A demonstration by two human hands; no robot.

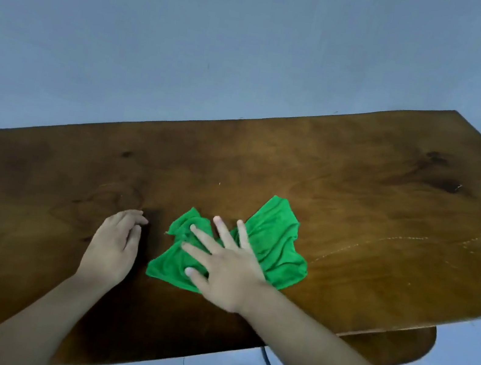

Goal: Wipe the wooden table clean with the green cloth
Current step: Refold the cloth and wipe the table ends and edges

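I see my right hand spread flat, fingers apart, pressing the crumpled green cloth near the table's near edge. My left hand rests beside it, fingers loosely together, holding nothing.

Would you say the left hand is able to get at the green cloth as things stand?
Probably yes. The left hand rests on the table just beside the cloth, with only bare wood between them. The right hand lies spread flat over the cloth's middle, but its near-left edge stays uncovered.
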